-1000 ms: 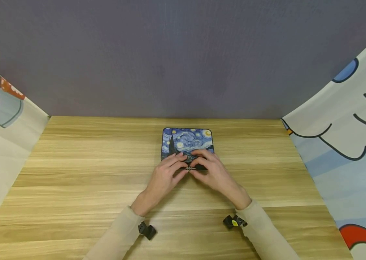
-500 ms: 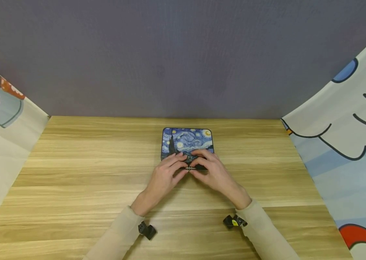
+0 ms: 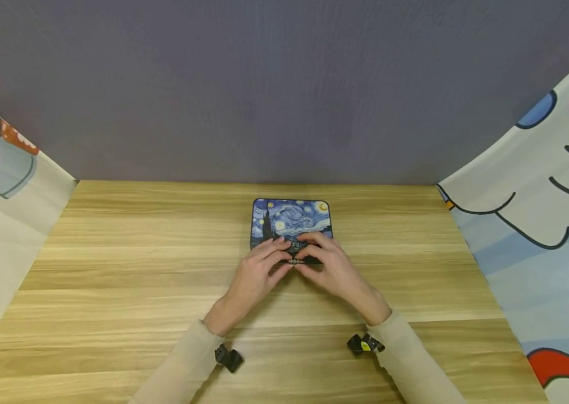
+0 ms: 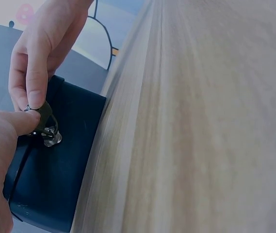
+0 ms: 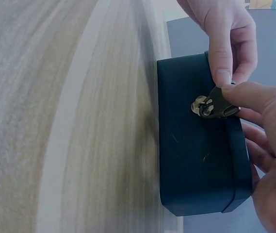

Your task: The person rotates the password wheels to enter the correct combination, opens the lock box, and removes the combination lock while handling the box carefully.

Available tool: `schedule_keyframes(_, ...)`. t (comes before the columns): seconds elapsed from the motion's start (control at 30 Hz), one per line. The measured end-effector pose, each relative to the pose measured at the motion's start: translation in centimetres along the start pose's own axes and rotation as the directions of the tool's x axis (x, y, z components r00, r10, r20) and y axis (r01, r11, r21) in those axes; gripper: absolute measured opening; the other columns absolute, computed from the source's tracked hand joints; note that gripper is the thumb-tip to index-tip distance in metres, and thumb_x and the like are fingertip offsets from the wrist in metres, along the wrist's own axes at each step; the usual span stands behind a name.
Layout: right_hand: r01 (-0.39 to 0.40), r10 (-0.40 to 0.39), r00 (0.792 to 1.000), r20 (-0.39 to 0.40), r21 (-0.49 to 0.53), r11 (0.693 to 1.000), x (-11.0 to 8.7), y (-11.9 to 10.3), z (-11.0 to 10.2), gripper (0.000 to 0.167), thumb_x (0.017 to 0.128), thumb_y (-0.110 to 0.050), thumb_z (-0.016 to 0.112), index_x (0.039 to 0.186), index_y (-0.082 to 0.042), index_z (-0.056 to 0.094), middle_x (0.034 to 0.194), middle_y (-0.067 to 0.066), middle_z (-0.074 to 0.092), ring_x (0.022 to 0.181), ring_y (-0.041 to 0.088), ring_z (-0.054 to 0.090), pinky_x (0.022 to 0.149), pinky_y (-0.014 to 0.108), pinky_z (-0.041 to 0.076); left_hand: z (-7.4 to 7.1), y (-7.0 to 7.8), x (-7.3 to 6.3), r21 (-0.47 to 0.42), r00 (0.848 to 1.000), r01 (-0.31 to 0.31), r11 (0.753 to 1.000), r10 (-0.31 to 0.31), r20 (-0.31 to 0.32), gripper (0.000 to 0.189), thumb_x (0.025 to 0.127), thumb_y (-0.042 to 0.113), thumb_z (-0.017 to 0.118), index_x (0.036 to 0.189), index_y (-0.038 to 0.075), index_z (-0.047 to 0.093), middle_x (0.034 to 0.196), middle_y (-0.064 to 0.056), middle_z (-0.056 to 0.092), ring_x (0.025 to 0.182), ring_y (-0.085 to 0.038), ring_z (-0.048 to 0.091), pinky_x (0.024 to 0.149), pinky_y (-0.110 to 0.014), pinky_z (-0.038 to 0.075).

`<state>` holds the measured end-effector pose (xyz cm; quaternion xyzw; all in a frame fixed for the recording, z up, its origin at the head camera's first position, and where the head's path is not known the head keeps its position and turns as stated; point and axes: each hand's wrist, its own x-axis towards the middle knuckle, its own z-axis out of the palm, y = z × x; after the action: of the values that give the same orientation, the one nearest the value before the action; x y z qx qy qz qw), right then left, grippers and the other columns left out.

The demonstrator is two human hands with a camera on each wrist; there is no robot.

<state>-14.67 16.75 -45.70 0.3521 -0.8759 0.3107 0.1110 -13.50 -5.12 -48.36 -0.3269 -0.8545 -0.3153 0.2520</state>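
A tin box (image 3: 292,219) with a swirling night-sky painting on its lid stands near the table's back edge. Its dark blue-green front (image 5: 191,160) carries a metal latch (image 5: 219,104), whose loop reaches a round fitting below the lid's edge. My left hand (image 3: 254,272) and right hand (image 3: 337,269) meet at the front middle of the box. Both thumbs press on the latch's top, with curled fingers on the lid. The left wrist view shows the right hand (image 4: 43,53) from the side at the latch (image 4: 46,121). Some fingers are hidden behind the lid's rim.
The box rests on a wood-grain table (image 3: 138,269). A grey panel (image 3: 264,95) rises behind it. Printed cloths hang on both sides, one on the left (image 3: 7,213) and one on the right (image 3: 532,269).
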Motion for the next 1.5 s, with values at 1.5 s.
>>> schedule_keyframes(1.5,-0.013,0.012,1.0,-0.005,-0.013,1.0,0.03,-0.19,0.0,0.021,0.086,-0.017,0.087,0.099,-0.013,0.071,0.132,0.011,0.064,0.121,0.032,0.062,0.107,0.057,0.05,0.05,-0.03,-0.07,-0.021,1.0,0.007,1.0,-0.007,0.005,0.018,0.086,0.015,0.085,0.101,0.008,0.077,0.123,-0.009,0.074,0.124,-0.027,0.067,0.116,-0.039,0.048)
